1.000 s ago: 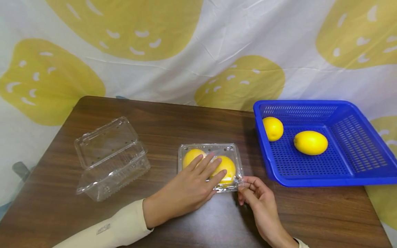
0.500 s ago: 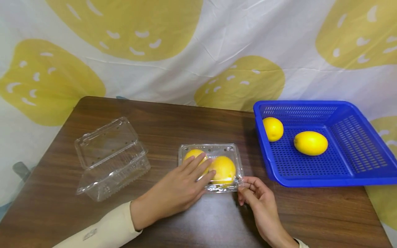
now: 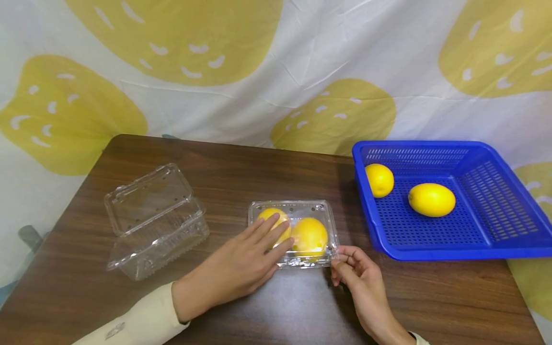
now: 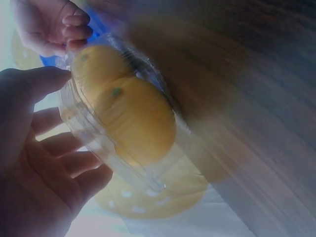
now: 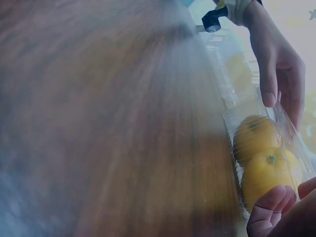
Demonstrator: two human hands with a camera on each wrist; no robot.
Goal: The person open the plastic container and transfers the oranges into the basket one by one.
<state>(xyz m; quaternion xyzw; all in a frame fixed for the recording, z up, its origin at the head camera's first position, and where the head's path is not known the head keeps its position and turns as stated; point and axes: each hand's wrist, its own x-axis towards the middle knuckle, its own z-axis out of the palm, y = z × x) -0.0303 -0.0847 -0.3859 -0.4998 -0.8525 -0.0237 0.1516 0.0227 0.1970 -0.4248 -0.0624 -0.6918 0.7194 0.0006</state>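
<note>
Two lemons (image 3: 309,235) lie side by side in a clear plastic clamshell box (image 3: 305,209) in the middle of the table, its lid down over them. My left hand (image 3: 239,261) lies with extended fingers on the lid over the left lemon, partly covering it. At the box's front right corner my right hand (image 3: 361,282) pinches the edge between thumb and fingers. In the left wrist view, the fingers of the left hand (image 4: 54,148) extend along the box (image 4: 86,121). Beyond it, the right hand (image 4: 52,24) touches the far corner.
To the left, a second clear clamshell box (image 3: 148,203) stands with its lid raised. A blue perforated basket (image 3: 474,211) on the right holds two more lemons (image 3: 432,200). Behind the brown table (image 3: 224,167) hangs a white and yellow patterned cloth (image 3: 241,110).
My left hand has slid left across the lid, uncovering the right lemon. The right hand keeps its pinch at the corner, and the box stays in place.
</note>
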